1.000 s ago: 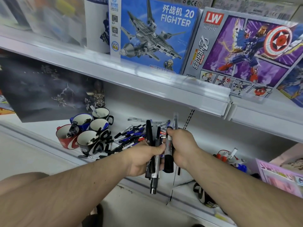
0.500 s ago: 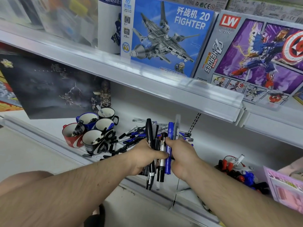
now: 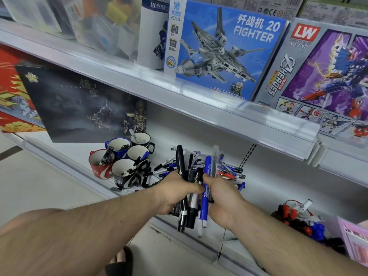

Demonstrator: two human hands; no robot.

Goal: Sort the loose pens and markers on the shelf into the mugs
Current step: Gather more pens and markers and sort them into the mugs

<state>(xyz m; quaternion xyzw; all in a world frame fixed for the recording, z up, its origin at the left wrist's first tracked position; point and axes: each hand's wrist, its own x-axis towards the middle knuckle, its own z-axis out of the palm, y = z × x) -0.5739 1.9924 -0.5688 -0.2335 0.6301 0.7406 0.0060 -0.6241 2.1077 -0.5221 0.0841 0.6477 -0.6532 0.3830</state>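
Left hand: fingers curled round a bundle of black markers, held upright over the shelf edge.
Right hand: fingers pinch a blue marker and a clear pen, pressed against the left hand's bundle.
Change vs 0.5 s ago: both hands closer together, thumbs now touching; blue marker sits lower in the grip, more barrel showing below the hand. Grip otherwise same.
Change vs 1.0 s ago: right hand held a black marker then, blue one now.
Loose pens: pile of blue, black, red on the lower shelf, just behind the hands; unchanged.
Mugs: five, clustered left of the pile, on the same shelf. Red mug holds a black marker; black mug in front holds a pen; rear mugs hold a pen or two each.
Upper shelf: blue FIGHTER box, purple LW box.
Lower shelf left: dark box leaning behind the mugs.
Lower shelf right: red and blue small toys, pink box at frame edge.
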